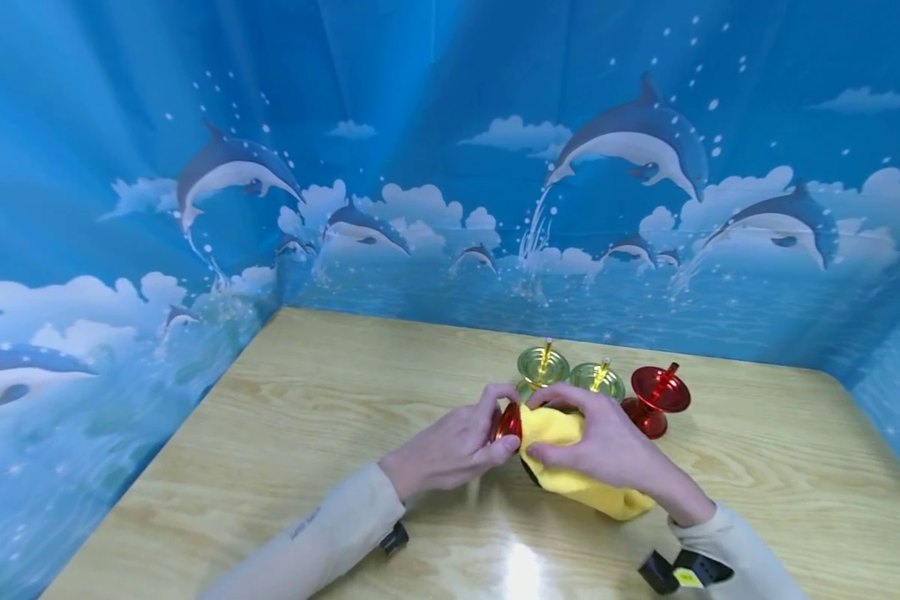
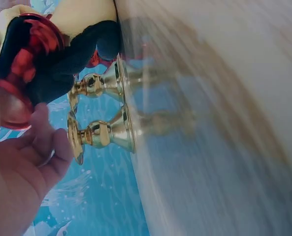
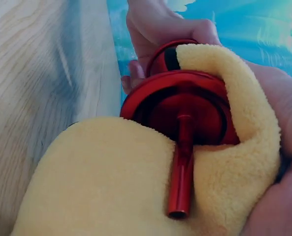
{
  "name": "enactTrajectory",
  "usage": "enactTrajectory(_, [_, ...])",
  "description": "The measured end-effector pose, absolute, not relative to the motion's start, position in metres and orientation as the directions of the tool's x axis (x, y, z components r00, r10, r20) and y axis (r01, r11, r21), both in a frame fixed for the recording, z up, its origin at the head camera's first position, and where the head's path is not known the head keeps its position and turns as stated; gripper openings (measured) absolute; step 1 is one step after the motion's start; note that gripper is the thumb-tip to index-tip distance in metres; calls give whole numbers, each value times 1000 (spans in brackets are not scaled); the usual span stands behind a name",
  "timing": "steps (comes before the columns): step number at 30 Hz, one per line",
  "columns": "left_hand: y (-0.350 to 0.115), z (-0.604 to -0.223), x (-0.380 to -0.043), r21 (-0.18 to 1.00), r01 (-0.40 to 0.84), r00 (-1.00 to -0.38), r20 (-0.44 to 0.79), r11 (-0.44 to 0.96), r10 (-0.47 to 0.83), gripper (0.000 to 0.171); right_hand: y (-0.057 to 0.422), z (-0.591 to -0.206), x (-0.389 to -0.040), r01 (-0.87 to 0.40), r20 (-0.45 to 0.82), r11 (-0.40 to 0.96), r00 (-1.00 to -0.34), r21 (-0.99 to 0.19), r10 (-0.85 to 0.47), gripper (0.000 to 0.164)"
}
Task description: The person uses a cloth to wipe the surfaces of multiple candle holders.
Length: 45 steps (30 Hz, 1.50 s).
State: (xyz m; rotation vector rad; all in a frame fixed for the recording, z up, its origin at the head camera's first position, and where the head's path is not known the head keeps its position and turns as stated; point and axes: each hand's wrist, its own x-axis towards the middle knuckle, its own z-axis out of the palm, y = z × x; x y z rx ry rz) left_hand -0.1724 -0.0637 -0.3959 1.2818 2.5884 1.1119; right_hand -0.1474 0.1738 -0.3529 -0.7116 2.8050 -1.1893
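Note:
Tilted on its side between both hands is a shiny red candle holder (image 1: 508,423). Its round base is pinched by the thumb and fingers of my left hand (image 1: 450,446). My right hand (image 1: 607,437) grips a yellow cloth (image 1: 592,492) with a dark underside, wrapped around the holder's stem and dish. In the right wrist view, the red dish (image 3: 158,96) and its central tube (image 3: 181,182) stick out from the cloth folds. The left wrist view shows the dark side of the cloth (image 2: 94,49) against the red stem.
Just behind the hands stand two gold candle holders (image 1: 543,365), partly hidden by the right hand. To their right a second red candle holder (image 1: 662,390) stands upright. A blue dolphin-print curtain (image 1: 420,167) borders the wooden table (image 1: 330,375).

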Motion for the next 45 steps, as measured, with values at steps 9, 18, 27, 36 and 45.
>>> enactTrajectory(9, [-51,-394,-174,802,426,-810,133,419,570,32,157,-354,-140,-539,337,694,-842,-477,-422,43])
enactTrajectory(18, [-51,-394,-174,858,293,-834,14,422,551,35,155,-353,-141,-551,368,725,-829,-413,-421,43])
enactTrajectory(27, [-62,-398,-174,690,621,-673,225,372,704,37,171,-352,-148,-373,110,641,-905,-671,-411,46])
enactTrajectory(36, [-51,-401,-173,748,502,-779,173,434,603,37,159,-357,-140,-490,265,707,-871,-511,-413,43])
enactTrajectory(45, [-54,-397,-172,850,331,-796,19,410,605,36,154,-355,-135,-527,347,740,-845,-417,-406,44])
